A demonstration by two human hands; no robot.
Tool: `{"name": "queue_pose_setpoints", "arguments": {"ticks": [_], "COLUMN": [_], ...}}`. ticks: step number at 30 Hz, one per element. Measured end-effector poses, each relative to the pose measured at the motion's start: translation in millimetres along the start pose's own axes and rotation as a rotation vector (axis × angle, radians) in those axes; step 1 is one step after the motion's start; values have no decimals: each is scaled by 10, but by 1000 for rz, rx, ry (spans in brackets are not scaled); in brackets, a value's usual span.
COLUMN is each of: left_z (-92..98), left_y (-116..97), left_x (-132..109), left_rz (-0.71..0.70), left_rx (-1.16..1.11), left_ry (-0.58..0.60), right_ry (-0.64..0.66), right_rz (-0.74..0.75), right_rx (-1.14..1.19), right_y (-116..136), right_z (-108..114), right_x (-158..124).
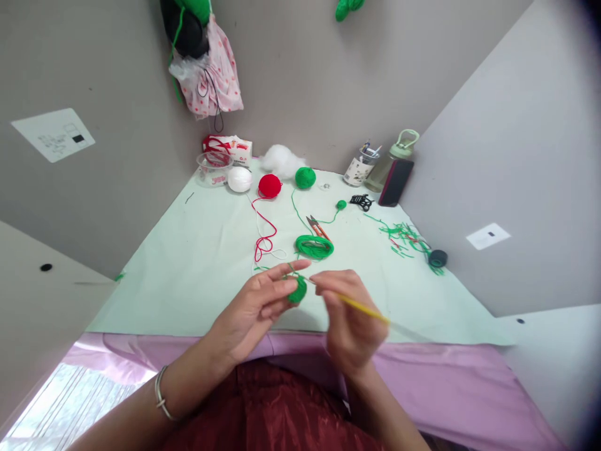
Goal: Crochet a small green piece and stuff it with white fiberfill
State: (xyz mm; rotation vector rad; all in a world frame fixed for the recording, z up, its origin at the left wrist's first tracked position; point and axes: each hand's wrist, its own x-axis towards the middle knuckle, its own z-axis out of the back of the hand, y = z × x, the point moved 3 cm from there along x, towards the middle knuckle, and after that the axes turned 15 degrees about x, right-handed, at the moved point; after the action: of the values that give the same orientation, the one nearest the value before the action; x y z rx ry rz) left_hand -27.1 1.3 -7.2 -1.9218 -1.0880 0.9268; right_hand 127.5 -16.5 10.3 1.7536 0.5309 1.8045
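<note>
My left hand (265,295) pinches a small round piece of green crochet (297,290), and a strand of green yarn runs over its raised index finger. Closed around a crochet hook with a yellow handle (364,307) is my right hand (352,319), slightly blurred. The hook's tip is at the upper right edge of the crochet piece; whether it sits in a stitch I cannot tell. Just beyond both hands lies a loose coil of green yarn (314,247). Small scissors with orange handles (320,230) lie partly behind that coil.
Farther back are a green yarn ball (305,178), red yarn ball (270,186), white yarn ball (239,180) and white stuffing (282,161). Rightward stand a pen cup (360,168), a bottle (392,161) and a phone (397,182). Green yarn scraps (404,238) lie beside black tape (437,259).
</note>
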Motion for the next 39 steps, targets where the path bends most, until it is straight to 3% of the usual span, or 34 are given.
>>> {"name": "queue_pose_setpoints", "arguments": {"ticks": [3,5,8,11,17,28,33,39], "left_z": [41,34,12,17,26,59,49,19], "left_y": [-27,-20,15,23,-17,-14,-66,-73], "left_x": [-6,-21,-46,-64,-79,-102,-122,-196], "left_rz": [-68,-124,-168,-192,-205,-227,-324,-511], "left_rx": [25,94,212,290,281,427,564,713], "left_ry": [-72,-87,-77,-96,-130,-151,-218,-339], "right_ry": [-108,-65,-43,-126,-167,-44,53,96], "right_rz": [-222,-309,-350,-401,-457,-373,-198,18], "right_rx": [278,352,332,417,579,455,241,196], "right_y": [-101,-146,-174,-182,-176,-116,-15,0], "right_z": [31,0,-23,-9,-14,53,50,23], "right_x": [52,55,35,40,98,53,12,-29]}}
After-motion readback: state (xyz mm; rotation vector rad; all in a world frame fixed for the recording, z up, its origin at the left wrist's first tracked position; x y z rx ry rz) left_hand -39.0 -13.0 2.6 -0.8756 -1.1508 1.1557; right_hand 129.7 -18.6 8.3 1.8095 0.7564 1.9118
